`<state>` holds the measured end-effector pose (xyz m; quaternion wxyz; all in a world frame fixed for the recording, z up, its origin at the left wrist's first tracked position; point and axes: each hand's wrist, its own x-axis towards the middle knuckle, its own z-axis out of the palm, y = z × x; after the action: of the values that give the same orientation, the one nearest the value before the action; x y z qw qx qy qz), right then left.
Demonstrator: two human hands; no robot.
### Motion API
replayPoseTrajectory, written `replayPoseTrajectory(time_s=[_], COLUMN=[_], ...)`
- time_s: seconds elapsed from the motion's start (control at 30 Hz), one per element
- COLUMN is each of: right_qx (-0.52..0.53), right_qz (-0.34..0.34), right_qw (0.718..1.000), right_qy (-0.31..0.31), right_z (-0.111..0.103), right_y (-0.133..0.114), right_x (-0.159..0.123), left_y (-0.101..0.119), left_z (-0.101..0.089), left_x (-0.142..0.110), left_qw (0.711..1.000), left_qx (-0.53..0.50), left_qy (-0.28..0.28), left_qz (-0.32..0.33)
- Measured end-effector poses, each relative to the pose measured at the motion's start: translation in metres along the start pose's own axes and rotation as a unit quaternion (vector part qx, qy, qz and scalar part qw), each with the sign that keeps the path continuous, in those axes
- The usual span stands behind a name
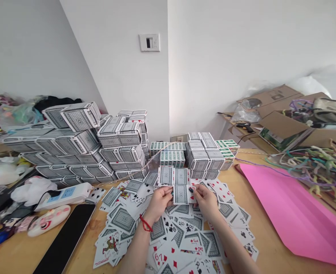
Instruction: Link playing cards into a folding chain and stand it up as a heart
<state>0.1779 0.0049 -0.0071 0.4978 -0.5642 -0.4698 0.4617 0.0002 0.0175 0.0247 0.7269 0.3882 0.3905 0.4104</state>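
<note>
Between my two hands I hold a few playing cards [180, 195], mostly with their grey patterned backs up. My left hand [161, 201], with a red string at the wrist, pinches their left edge. At the right edge the thumb and fingers of my right hand [204, 198] are closed on them, beside a red-marked card face. Just beyond stands a small box-like stack covered in playing cards [166, 176]. Loose playing cards [122, 219], some face up and some face down, lie spread under my hands and forearms.
Card-covered blocks [67, 146] are piled high at the left, with more card blocks [202, 154] behind my hands. A black phone-like slab [66, 238] and a power strip [67, 195] lie left. Pink sheet [293, 213], fuzzy stems [322, 171] and cardboard boxes [287, 131] occupy the right.
</note>
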Motion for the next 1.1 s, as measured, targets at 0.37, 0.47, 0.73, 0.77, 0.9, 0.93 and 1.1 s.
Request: replayPoseTrajectory(time_s=[0.37, 0.47, 0.73, 0.77, 0.9, 0.93, 1.1], right_qx=[-0.007, -0.016, 0.003, 0.006, 0.034, 0.051, 0.107], right_qz=[-0.009, -0.011, -0.042, -0.045, -0.013, 0.001, 0.037], right_qw=[1.000, 1.000, 0.999, 0.999, 0.999, 0.999, 0.993], right_qy=[0.012, 0.014, 0.016, 0.015, 0.010, 0.010, 0.026], right_z=[0.000, 0.000, 0.004, 0.005, 0.007, 0.007, 0.007], right_y=[0.000, -0.001, -0.007, -0.007, -0.008, -0.007, -0.005], right_x=[-0.001, -0.001, -0.004, -0.005, -0.005, -0.004, 0.000], left_y=[0.003, 0.002, -0.002, -0.004, -0.015, -0.017, -0.019], left_z=[-0.001, 0.000, 0.002, 0.001, -0.005, -0.006, -0.007], left_x=[-0.003, -0.003, -0.004, -0.003, 0.003, 0.005, 0.007], left_qw=[1.000, 1.000, 1.000, 0.999, 0.985, 0.982, 0.960], left_qx=[0.008, 0.008, 0.005, 0.033, 0.157, 0.175, 0.252], left_qy=[-0.016, -0.022, -0.015, 0.003, 0.054, 0.059, 0.099], left_qz=[-0.010, -0.008, 0.006, 0.010, 0.037, 0.045, 0.075])
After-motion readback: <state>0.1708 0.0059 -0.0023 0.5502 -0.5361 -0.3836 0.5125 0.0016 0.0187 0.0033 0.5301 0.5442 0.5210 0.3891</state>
